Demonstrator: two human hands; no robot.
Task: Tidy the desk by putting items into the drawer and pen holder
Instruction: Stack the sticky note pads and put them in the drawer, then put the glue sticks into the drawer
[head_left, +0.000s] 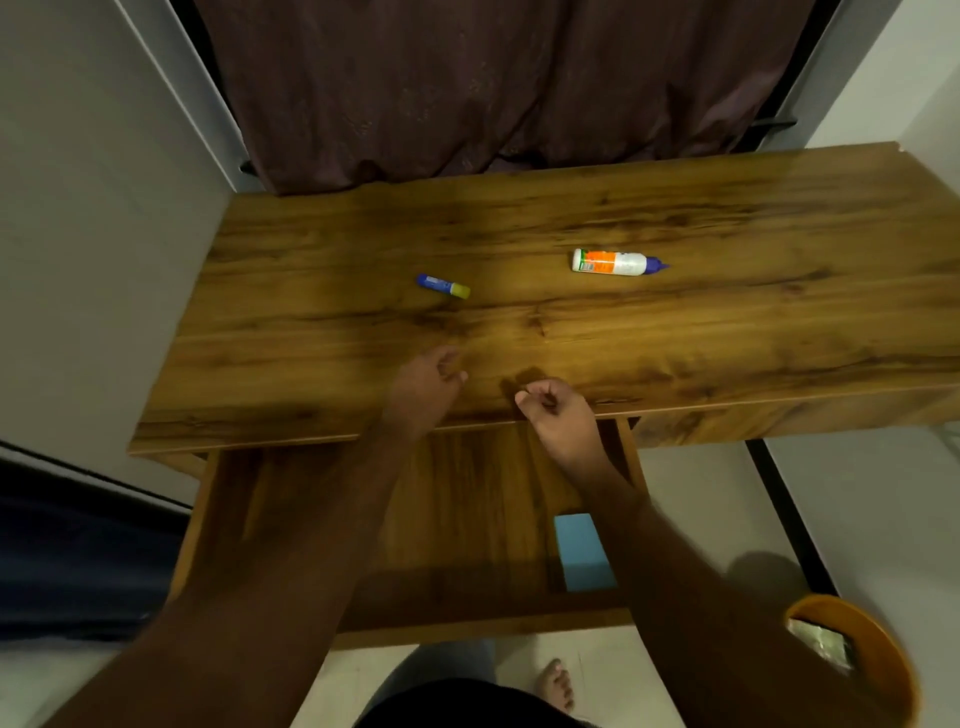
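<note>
both hands, left hand (423, 387) and right hand (558, 415), loosely curled, empty, over open drawer (467, 519)

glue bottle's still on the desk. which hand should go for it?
Right, probably. The glue bottle lies on the right half of the desk, beyond the right hand. The left hand sits nearer the glue stick. Both hands hold nothing, and the drawer is open.
</note>
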